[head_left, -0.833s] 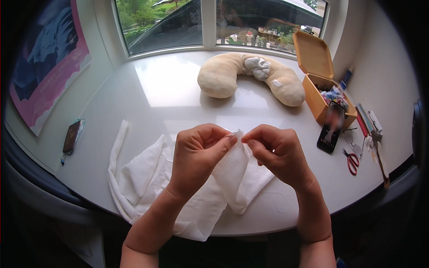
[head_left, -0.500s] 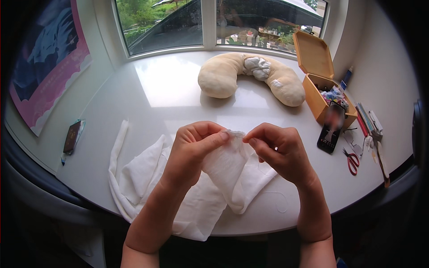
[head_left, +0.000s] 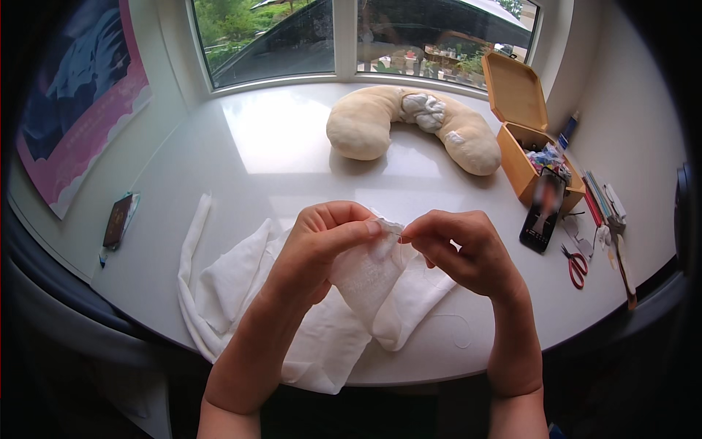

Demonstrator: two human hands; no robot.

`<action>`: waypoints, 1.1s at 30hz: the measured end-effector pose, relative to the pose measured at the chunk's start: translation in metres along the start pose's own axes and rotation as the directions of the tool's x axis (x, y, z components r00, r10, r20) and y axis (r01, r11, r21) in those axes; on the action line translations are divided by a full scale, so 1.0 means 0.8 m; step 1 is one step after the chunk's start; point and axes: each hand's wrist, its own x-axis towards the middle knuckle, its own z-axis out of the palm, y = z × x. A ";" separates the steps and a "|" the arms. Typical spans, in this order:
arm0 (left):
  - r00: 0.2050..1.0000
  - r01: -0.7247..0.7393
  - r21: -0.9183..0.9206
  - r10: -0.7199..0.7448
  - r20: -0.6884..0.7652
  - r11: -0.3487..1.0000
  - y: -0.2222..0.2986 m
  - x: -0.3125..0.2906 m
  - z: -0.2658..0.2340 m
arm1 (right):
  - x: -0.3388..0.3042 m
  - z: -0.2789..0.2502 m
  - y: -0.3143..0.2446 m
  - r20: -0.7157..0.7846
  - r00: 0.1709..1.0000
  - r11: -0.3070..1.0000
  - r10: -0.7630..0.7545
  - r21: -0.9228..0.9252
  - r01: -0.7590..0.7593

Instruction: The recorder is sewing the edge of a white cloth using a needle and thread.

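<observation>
A soft white fabric sheet [head_left: 329, 344] spreads in rumpled folds on the worktop [head_left: 270, 190], overhanging its near edge; one part rises to a puckered edge. Thin white thread [head_left: 468, 334] lies in a loose curl just right of it.

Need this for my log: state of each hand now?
Left hand: closed, pinching the white cloth.
Right hand: pinched closed beside the cloth's edge; anything held is too small to tell.

left hand [head_left: 325, 247], right hand [head_left: 468, 250], forearms [head_left: 256, 347], all bare
</observation>
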 end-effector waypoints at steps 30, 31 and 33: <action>1.000 -0.020 0.291 0.019 0.006 0.957 0.012 -0.005 -0.010 | -0.006 -0.019 0.011 -0.011 0.993 0.916 0.121 0.387 -0.107; 1.000 -0.026 0.262 0.026 0.005 0.965 0.012 -0.005 -0.011 | -0.005 -0.019 0.010 0.002 0.993 0.915 0.117 0.388 -0.109; 0.999 -0.032 0.233 0.032 0.001 0.972 0.013 -0.007 -0.010 | -0.004 -0.016 0.009 0.002 0.994 0.927 0.112 0.361 -0.105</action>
